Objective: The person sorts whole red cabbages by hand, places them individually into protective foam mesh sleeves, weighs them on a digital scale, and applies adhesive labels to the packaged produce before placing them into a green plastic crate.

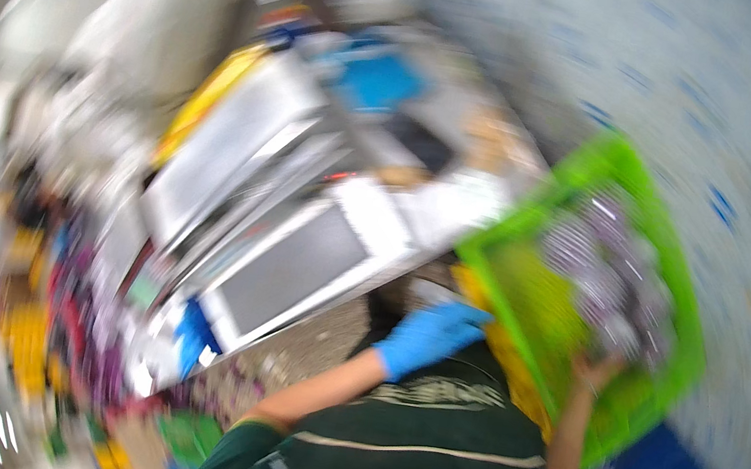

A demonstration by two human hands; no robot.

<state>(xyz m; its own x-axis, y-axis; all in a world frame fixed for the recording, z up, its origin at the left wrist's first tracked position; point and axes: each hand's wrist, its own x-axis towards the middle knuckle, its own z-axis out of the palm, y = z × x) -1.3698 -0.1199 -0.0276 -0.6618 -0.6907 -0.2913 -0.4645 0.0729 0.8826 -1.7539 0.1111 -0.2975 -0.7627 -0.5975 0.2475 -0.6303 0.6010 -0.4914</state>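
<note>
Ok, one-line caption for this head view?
Blurred head view: left hand in a blue glove and bare right hand hold a green basket of purple items.

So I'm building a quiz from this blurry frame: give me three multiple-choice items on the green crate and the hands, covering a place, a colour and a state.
1. Where in the picture is the green crate?
A. right side
B. far left
C. bottom centre

2. What colour is the glove on the left hand?
A. red
B. blue
C. white

3. How is the right hand at the crate?
A. far from it
B. gloved
C. bare, fingers against its lower edge

Answers: 1 A, the crate fills the right side beside the pale wall. 2 B, the glove at the crate's left corner is blue. 3 C, the bare hand reaches up to the crate's lower edge, though blur hides the exact grip.
</note>
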